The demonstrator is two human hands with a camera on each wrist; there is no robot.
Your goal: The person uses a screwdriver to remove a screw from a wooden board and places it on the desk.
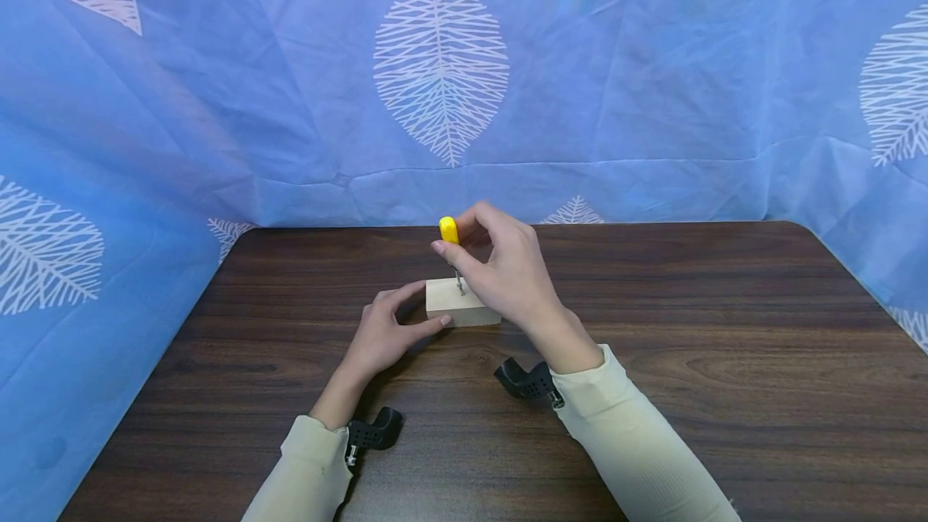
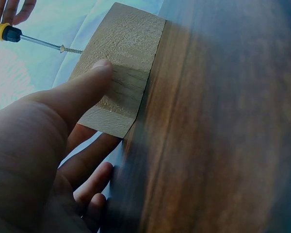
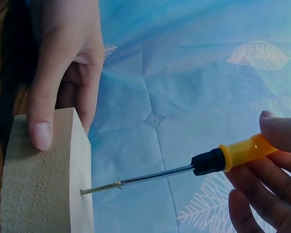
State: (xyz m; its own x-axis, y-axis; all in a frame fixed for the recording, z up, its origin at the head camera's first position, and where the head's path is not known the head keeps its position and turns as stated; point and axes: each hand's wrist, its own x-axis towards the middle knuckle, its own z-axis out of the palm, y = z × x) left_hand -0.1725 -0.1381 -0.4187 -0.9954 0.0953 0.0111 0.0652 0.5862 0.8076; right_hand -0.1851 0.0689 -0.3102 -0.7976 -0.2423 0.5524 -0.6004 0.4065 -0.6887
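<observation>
A pale wooden block (image 1: 464,314) lies on the table, held at its left end by my left hand (image 1: 384,334), thumb on the near side and fingers behind. From the block's top a brass-coloured screw (image 3: 101,188) stands up, only its tip in the wood and most of its thread showing. My right hand (image 1: 511,264) pinches the yellow handle of a screwdriver (image 3: 242,153) between thumb and fingers, above the block. The screwdriver's steel shaft meets the screw head, nearly in line with it. In the left wrist view the thumb (image 2: 89,87) presses on the block's side.
The dark wood-grain table (image 1: 689,425) stretches around the block. Behind and to the sides hangs a blue cloth (image 1: 304,87) with white leaf prints. A black wrist mount (image 1: 377,429) sits at the left cuff, another black mount (image 1: 524,379) at the right.
</observation>
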